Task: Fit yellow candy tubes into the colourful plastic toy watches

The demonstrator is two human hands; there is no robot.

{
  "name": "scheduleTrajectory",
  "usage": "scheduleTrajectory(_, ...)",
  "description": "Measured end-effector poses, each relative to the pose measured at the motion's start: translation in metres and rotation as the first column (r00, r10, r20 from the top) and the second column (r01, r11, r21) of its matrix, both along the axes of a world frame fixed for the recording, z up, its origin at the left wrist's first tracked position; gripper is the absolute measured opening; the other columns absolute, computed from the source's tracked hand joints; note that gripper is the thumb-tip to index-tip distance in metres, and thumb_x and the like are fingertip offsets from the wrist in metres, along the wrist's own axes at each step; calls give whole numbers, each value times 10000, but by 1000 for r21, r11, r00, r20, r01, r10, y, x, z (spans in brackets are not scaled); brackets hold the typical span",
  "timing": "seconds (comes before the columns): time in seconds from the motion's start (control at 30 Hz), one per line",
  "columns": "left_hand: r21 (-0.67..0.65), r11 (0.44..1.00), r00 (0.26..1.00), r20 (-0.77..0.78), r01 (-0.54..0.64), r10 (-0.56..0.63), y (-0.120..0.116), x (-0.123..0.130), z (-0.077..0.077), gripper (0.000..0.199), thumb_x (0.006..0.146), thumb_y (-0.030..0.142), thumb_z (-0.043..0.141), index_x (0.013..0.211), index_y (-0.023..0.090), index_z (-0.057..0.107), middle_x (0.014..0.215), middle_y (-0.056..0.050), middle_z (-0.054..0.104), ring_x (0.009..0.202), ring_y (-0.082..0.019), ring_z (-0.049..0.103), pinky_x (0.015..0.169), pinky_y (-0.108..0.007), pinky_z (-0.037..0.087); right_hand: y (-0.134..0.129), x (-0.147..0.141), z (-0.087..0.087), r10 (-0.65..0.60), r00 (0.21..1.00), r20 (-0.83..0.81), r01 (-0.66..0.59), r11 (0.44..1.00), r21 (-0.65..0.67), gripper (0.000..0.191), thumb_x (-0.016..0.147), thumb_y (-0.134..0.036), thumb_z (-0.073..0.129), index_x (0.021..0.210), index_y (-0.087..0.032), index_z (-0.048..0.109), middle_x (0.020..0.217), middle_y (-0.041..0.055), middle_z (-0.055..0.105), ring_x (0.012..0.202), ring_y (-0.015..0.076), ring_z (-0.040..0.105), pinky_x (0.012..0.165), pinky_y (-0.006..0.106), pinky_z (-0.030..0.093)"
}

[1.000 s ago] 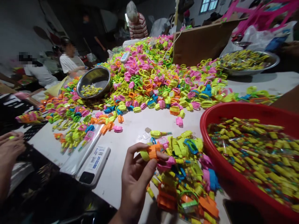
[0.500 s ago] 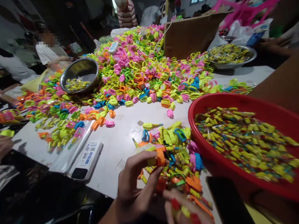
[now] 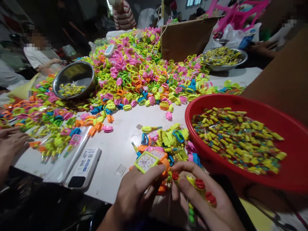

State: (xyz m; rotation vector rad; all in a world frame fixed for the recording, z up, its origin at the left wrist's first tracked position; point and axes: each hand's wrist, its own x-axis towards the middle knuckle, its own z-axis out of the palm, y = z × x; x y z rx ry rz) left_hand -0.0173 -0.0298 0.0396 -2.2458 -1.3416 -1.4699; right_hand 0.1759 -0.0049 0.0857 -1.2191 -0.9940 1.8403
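Observation:
In my left hand (image 3: 136,194) are plastic toy watches: a yellow-green one (image 3: 146,161) with its square patterned face turned up, and orange plastic right beside it under my thumb. My right hand (image 3: 204,195) is closed around several candy tubes (image 3: 191,181) with red ends, yellow wrappers and coloured balls inside. The fingertips of both hands come together at the orange pieces, and what lies between them is partly hidden. Just beyond the hands is a small heap of mixed toy watches and candy tubes (image 3: 172,141).
A large red basin (image 3: 292,154) of candy tubes stands at the right. Further back rises a big pile of toy watches (image 3: 134,72), with metal bowls (image 3: 90,72) on either side. A white boxy device (image 3: 88,166) lies left, near another person's hand (image 3: 11,147).
My right hand has come up to meet my left, bringing the candy tubes into clearer view. The yellow-green watch face now shows. The whole scene has shifted slightly left.

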Motion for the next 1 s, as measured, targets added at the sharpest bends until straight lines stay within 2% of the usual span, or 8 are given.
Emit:
scheduleTrajectory(0.17, 10, 999, 997, -59, 47, -46, 4, -5, -5, 636, 1032, 66, 608, 1640, 165, 451, 1134, -108, 836, 956, -193, 802, 818, -286, 678, 5, 8, -10, 76, 967, 245, -139, 958, 249, 465, 977, -682, 680, 1246, -308, 742, 934, 21, 797, 889, 202, 753, 837, 245, 612)
scheduleTrajectory(0.3, -3, 994, 980, -170, 109, -107, 5, -8, -3, 677, 1036, 49, 583, 1677, 117, 375, 1147, -118, 843, 993, -218, 797, 888, -334, 672, 3, 8, -16, 83, 949, 304, -161, 957, 242, 495, 980, -695, 645, 1274, -313, 758, 997, 32, 813, 898, 232, 789, 779, 263, 649)
scheduleTrajectory(0.43, -66, 989, 969, -202, 130, -140, 6, -11, -2, 648, 1056, 68, 549, 1678, 145, 383, 1184, -136, 836, 1032, -224, 804, 893, -342, 672, 2, 14, -28, -2, 899, 438, -148, 940, 308, 480, 964, -709, 644, 1248, -357, 804, 1108, 50, 824, 1120, 283, 781, 873, 296, 666)
scheduleTrajectory(0.53, -87, 983, 968, -179, 165, -178, 6, -12, -3, 622, 1070, 84, 536, 1672, 170, 403, 1187, -135, 833, 1055, -218, 807, 906, -332, 671, 0, 23, -33, 6, 835, 551, -212, 926, 312, 471, 943, -730, 647, 1240, -409, 823, 1169, 42, 829, 1111, 285, 787, 914, 341, 675)
scheduleTrajectory(0.67, -91, 978, 973, -121, 186, -196, 4, -12, -5, 654, 1053, 91, 595, 1670, 195, 405, 1156, -98, 842, 1038, -211, 810, 907, -328, 673, -4, 24, -22, -92, 797, 597, -153, 925, 347, 368, 914, -653, 684, 1172, -446, 845, 1178, -11, 838, 1144, 267, 761, 971, 327, 638)
scheduleTrajectory(0.83, -201, 948, 957, -106, 245, -270, 2, -10, -7, 560, 1091, 142, 525, 1641, 234, 466, 1225, -118, 828, 1118, -228, 808, 990, -376, 670, -3, 17, -15, -138, 834, 534, -92, 919, 382, 272, 879, -514, 709, 1047, -393, 884, 1041, -11, 859, 1003, 234, 767, 901, 266, 606)
scheduleTrajectory(0.93, -233, 940, 944, -158, 249, -289, -5, -8, -16, 526, 1081, 171, 556, 1601, 249, 535, 1236, -116, 827, 1076, -221, 820, 962, -350, 684, 0, 17, -24, -169, 849, 500, -28, 932, 362, 273, 882, -469, 691, 1012, -334, 890, 1013, 27, 850, 978, 252, 751, 911, 306, 591)
scheduleTrajectory(1.0, -243, 949, 959, -153, 198, -240, -11, -8, -27, 531, 1058, 192, 605, 1581, 278, 569, 1221, -87, 837, 1038, -223, 828, 923, -329, 697, -2, 19, -33, -166, 863, 477, 23, 956, 292, 290, 881, -487, 719, 1028, -301, 886, 971, 48, 824, 915, 245, 731, 897, 323, 585)
